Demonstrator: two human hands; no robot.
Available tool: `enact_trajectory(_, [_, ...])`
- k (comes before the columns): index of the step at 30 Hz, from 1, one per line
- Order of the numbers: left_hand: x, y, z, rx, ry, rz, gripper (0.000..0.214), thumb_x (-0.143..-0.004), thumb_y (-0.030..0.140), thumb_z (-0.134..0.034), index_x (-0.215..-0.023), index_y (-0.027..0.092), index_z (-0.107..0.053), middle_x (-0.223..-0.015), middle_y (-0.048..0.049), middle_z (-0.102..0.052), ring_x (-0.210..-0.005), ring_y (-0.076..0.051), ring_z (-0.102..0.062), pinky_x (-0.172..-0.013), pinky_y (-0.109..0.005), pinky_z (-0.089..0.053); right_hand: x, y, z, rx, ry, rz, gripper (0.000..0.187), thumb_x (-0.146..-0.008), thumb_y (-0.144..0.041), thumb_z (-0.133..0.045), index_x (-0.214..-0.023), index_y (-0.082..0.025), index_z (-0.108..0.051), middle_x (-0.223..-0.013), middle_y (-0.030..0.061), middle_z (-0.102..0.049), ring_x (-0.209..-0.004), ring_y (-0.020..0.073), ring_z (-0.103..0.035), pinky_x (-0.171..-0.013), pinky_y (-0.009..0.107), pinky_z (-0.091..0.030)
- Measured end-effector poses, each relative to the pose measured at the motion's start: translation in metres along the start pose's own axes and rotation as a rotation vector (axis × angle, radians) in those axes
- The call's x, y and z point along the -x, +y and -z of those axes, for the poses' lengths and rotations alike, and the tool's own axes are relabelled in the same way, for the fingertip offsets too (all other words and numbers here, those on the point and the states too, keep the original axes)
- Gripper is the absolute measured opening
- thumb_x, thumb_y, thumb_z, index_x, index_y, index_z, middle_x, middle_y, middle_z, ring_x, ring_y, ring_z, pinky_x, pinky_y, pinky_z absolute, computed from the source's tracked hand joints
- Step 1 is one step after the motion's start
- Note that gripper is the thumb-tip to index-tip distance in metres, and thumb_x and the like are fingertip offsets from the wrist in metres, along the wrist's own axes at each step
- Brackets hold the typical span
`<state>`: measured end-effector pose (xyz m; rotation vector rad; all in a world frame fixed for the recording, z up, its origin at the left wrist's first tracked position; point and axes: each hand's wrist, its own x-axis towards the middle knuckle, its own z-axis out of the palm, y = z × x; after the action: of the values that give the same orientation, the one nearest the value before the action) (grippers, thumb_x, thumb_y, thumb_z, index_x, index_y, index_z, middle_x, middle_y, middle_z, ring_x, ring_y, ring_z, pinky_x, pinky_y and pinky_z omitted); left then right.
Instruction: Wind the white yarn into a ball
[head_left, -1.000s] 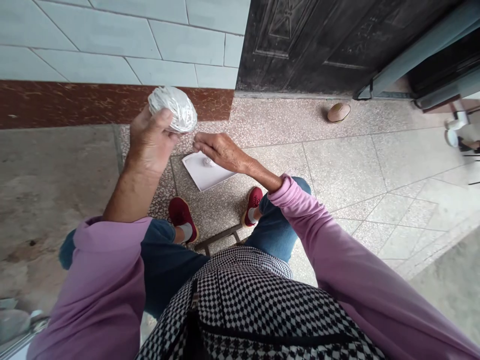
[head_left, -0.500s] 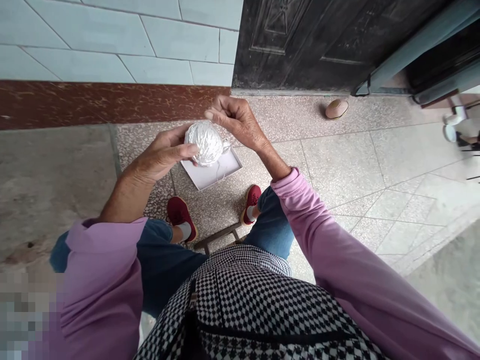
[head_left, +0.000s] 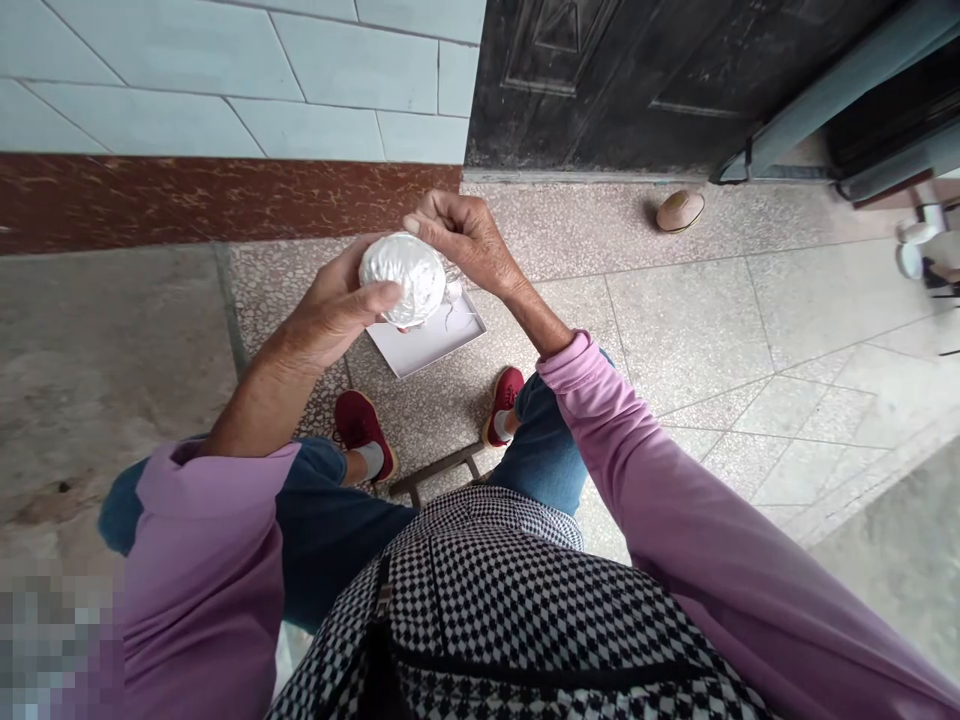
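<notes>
long lilac-pink sleeves (head_left: 697, 540), pushed up to bare forearms. left hand (head_left: 330, 310) and right hand (head_left: 465, 235) bare, no rings or watch in sight. dark blue jeans (head_left: 330, 540) on both legs. 2 dark red slip-on shoes (head_left: 364, 425) with pale soles, light grey socks above them. black-and-white chequered bag (head_left: 525, 620) at the waist, with a black zip and dark strap.

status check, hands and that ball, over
Left hand gripping white thread ball. Right hand pinched shut at ball's top, thread not clearly seen. White tray on floor beneath. Nothing obstructing.
</notes>
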<state>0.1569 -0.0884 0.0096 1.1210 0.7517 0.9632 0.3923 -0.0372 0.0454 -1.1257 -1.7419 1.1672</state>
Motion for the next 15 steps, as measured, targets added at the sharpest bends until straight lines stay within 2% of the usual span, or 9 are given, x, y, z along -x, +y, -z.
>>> enact_trajectory(3, [-0.002,0.004,0.000,0.098,0.053,-0.035,0.100,-0.079,0.093,-0.111,-0.139,0.021,-0.079,-0.120,-0.0188,-0.083,-0.093,-0.033,-0.079,-0.063,-0.038,-0.065,0.001,0.000,-0.005,0.084,-0.020,-0.046,0.078,-0.117,-0.087,-0.096,-0.085,-0.035,-0.048,-0.090,0.0034,-0.063,-0.108,0.0336,-0.064,-0.096,0.043,-0.061])
enact_trajectory(5, [-0.005,0.006,0.000,0.143,0.141,-0.105,0.100,-0.083,0.103,-0.103,-0.137,0.024,-0.079,-0.126,-0.0179,-0.082,-0.096,-0.032,-0.078,-0.062,-0.036,-0.063,0.004,0.000,-0.013,0.131,-0.066,-0.032,0.073,-0.121,-0.088,-0.087,-0.088,-0.034,-0.053,-0.097,0.0049,-0.071,-0.113,0.0350,-0.068,-0.104,0.045,-0.062])
enact_trajectory(8, [-0.010,0.010,-0.001,0.219,0.334,-0.185,0.094,-0.090,0.103,-0.101,-0.139,0.026,-0.078,-0.140,-0.0154,-0.080,-0.106,-0.027,-0.076,-0.067,-0.029,-0.063,0.013,0.003,-0.030,0.243,-0.172,-0.020,0.060,-0.130,-0.079,-0.075,-0.096,-0.031,-0.061,-0.107,0.0055,-0.080,-0.115,0.0359,-0.073,-0.111,0.045,-0.061])
enact_trajectory(10, [-0.013,0.012,-0.003,0.253,0.441,-0.193,0.093,-0.089,0.104,-0.101,-0.131,0.024,-0.078,-0.131,-0.0141,-0.080,-0.097,-0.023,-0.071,-0.061,-0.024,-0.055,0.019,0.006,-0.041,0.329,-0.231,-0.022,0.049,-0.133,-0.067,-0.072,-0.102,-0.030,-0.064,-0.105,0.0050,-0.080,-0.113,0.0356,-0.075,-0.107,0.043,-0.058])
enact_trajectory(12, [-0.014,0.013,-0.004,0.248,0.492,-0.166,0.095,-0.085,0.106,-0.102,-0.124,0.023,-0.076,-0.117,-0.0117,-0.078,-0.084,-0.020,-0.065,-0.052,-0.023,-0.044,0.023,0.008,-0.049,0.401,-0.266,-0.027,0.039,-0.135,-0.056,-0.069,-0.107,-0.029,-0.066,-0.100,0.0043,-0.078,-0.111,0.0345,-0.076,-0.103,0.040,-0.056])
enact_trajectory(15, [-0.012,0.011,-0.001,0.160,0.516,-0.121,0.097,-0.083,0.104,-0.102,-0.126,0.022,-0.072,-0.113,-0.0081,-0.076,-0.077,-0.018,-0.061,-0.050,-0.024,-0.036,0.028,0.004,-0.053,0.420,-0.295,-0.005,0.033,-0.135,-0.045,-0.066,-0.106,-0.028,-0.066,-0.099,0.0044,-0.077,-0.109,0.0329,-0.077,-0.101,0.038,-0.055])
